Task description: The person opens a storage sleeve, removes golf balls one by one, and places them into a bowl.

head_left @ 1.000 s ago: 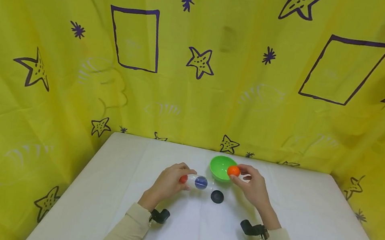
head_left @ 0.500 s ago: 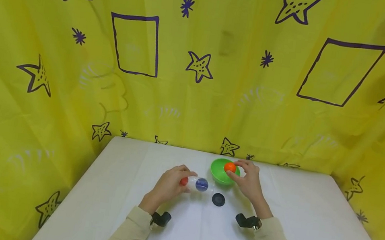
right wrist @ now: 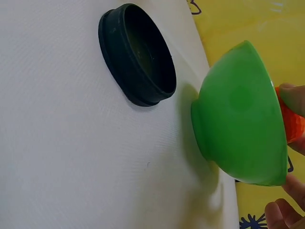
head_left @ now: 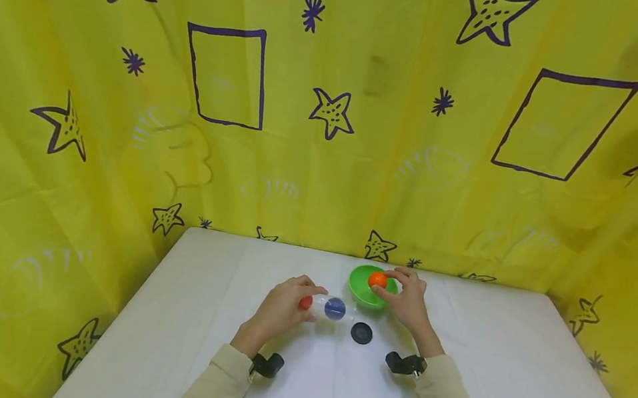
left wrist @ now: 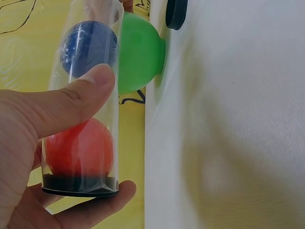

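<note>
Right hand (head_left: 409,302) has carried a small glossy orange ball (head_left: 377,279) leftward since the earliest frame, from the right rim of a smooth round green bowl (head_left: 363,293) to over its middle. Thumb and fingers pinch the ball; contact between ball and bowl cannot be told. Bowl stands upright on its foot on the white cloth-covered table (head_left: 329,395).

Left hand (head_left: 280,303) is wrapped around a clear plastic cylindrical tube (head_left: 320,304), held lying roughly sideways, uncapped end toward the bowl. Inside: a dark blue ball (left wrist: 89,45) and, against the black end cap (left wrist: 80,185), a red ball (left wrist: 80,148).

Loose round black cap (right wrist: 136,57) lies hollow side up near the bowl. Behind the table: yellow curtain (head_left: 321,179) printed with purple stars and frames.
</note>
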Demonstrator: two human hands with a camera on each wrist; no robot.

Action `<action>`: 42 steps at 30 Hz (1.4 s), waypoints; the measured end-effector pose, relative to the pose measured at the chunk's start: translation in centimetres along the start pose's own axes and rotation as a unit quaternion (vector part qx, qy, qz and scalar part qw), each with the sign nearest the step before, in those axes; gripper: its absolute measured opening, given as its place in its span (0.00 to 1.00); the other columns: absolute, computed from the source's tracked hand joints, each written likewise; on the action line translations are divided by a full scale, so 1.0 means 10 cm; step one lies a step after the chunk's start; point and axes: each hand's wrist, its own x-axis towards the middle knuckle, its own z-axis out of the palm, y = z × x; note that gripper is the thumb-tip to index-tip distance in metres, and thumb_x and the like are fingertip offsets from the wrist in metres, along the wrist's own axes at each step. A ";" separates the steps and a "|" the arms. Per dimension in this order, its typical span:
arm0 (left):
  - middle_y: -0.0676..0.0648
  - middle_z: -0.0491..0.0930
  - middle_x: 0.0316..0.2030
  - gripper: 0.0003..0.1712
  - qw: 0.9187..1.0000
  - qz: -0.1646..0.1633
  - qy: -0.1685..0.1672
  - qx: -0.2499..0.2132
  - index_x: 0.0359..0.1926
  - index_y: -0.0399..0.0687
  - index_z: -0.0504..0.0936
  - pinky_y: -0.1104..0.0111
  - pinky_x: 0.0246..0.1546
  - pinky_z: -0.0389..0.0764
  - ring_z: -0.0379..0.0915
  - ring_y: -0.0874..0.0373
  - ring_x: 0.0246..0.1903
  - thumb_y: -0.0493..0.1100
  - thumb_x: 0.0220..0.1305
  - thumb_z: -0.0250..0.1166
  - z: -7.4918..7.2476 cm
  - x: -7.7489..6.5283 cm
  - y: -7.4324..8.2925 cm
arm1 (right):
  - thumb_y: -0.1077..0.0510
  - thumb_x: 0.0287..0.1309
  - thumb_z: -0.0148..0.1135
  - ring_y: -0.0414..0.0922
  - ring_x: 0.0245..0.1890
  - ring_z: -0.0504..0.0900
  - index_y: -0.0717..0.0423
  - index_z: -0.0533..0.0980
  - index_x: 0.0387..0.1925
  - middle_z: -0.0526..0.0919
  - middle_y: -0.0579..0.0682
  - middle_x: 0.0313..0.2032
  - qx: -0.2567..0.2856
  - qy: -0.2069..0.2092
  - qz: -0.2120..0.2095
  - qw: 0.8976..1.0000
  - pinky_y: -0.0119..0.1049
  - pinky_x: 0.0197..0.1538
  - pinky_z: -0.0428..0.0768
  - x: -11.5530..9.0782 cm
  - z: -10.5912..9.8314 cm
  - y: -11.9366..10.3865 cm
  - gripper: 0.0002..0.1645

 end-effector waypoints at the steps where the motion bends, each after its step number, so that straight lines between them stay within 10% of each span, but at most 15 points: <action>1: 0.53 0.82 0.46 0.29 1.000 0.002 0.000 0.000 0.57 0.58 0.86 0.64 0.48 0.82 0.76 0.58 0.45 0.42 0.53 0.80 0.00 0.00 0.00 | 0.53 0.60 0.74 0.67 0.67 0.54 0.65 0.79 0.56 0.65 0.69 0.69 0.002 -0.001 0.001 1.000 0.66 0.64 0.65 0.01 0.01 0.01 0.28; 23: 0.53 0.82 0.46 0.29 1.000 0.000 0.002 0.008 0.57 0.58 0.86 0.64 0.47 0.81 0.77 0.56 0.45 0.44 0.51 0.81 0.00 -0.01 -0.02 | 0.51 0.64 0.69 0.62 0.66 0.56 0.59 0.79 0.56 0.64 0.67 0.69 0.006 -0.022 0.040 0.999 0.64 0.66 0.65 0.02 0.07 0.01 0.24; 42: 0.53 0.81 0.47 0.30 1.000 -0.018 -0.008 0.010 0.58 0.59 0.85 0.64 0.49 0.82 0.77 0.56 0.46 0.45 0.52 0.80 0.00 0.00 0.01 | 0.58 0.69 0.63 0.57 0.61 0.65 0.64 0.78 0.54 0.75 0.63 0.59 0.066 0.063 0.015 0.996 0.53 0.65 0.70 -0.30 -0.08 -0.12 0.17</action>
